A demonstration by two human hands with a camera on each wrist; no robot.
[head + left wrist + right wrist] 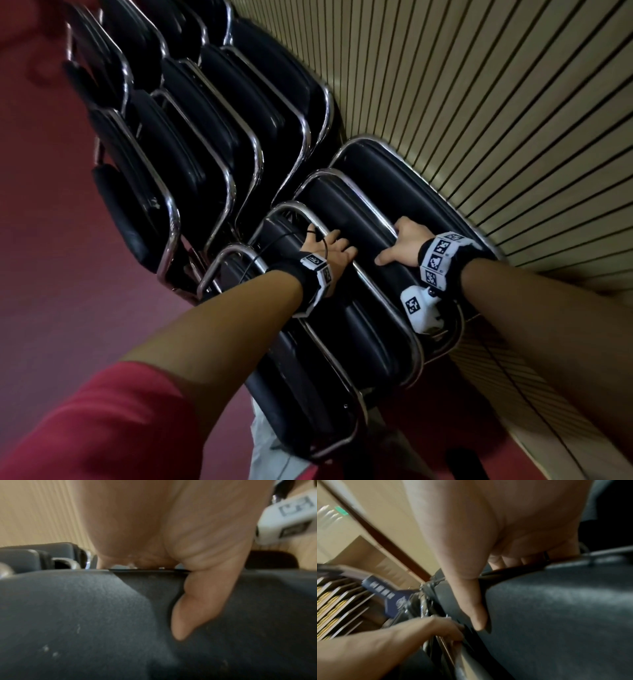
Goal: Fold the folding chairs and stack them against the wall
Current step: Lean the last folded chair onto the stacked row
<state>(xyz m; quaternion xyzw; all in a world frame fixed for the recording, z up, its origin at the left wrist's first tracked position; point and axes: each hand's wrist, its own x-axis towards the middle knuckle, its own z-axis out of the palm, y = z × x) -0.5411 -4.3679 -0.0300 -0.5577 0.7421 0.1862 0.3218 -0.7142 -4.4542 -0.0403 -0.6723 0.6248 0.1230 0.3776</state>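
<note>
Head view: the fingers (337, 240) of the left hand (327, 251) curl over a chrome frame tube (368, 281) at the top of a folded black chair (370, 329), while the right hand (406, 245) grips the padded top edge of the same chair, fingers hooked out of sight over its far side and thumb (385, 258) laid flat along the cushion. The left wrist view shows that hand's thumb (193, 609) pressed down the near face of the dark padding (85, 615), the other fingers hidden behind it. Both wrists carry black-and-white marker bands (440, 260).

The gripped chair stands in a short row of folded chairs leaning upright against the ribbed beige wall (496, 102). A longer row of folded chairs (191, 137), black cushions edged in chrome, leans beside it along the same wall. The floor (44, 240) is dark red.
</note>
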